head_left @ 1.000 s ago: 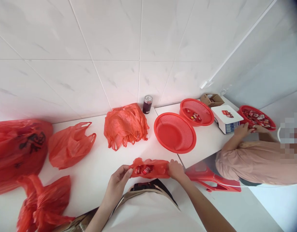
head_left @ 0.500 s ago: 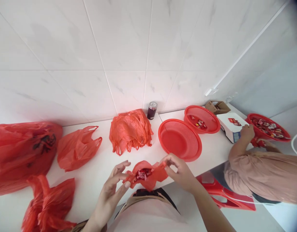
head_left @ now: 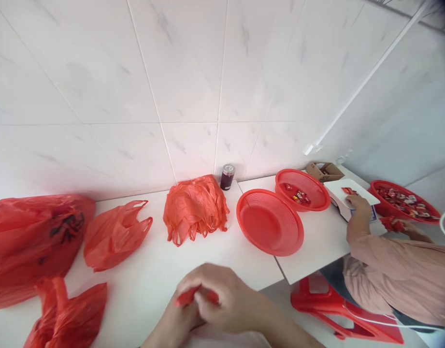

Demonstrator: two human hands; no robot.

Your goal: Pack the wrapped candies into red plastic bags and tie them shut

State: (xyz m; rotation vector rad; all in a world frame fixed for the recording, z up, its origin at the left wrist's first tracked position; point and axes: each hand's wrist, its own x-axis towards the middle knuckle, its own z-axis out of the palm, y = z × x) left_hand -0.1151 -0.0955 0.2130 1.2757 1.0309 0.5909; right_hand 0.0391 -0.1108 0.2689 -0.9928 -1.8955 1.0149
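My left hand [head_left: 176, 316] and my right hand [head_left: 227, 297] are pressed close together at the table's near edge, both closed around a small red plastic bag [head_left: 187, 297]. Only scraps of the bag show between the fingers; its contents are hidden. The right hand lies over much of the left. Beyond them on the white table rests a pile of red plastic bags [head_left: 196, 210] with their handles toward me. To its left lies a single red bag [head_left: 115, 237], and nearer, at the bottom left, a tied red bag [head_left: 75, 316].
A large full red bag [head_left: 34, 251] fills the left end. A red basket [head_left: 267, 222] and another basket [head_left: 314, 188] holding a few wrapped pieces stand right of a dark tumbler [head_left: 227, 178]. A co-worker's hand [head_left: 360, 208] is over a white scale [head_left: 340, 188]; a red stool [head_left: 338, 309] stands below.
My hands have come together over the small bag, covering the wrapped pieces that showed in it. The view has tilted up slightly. The co-worker's hand has moved onto the scale.
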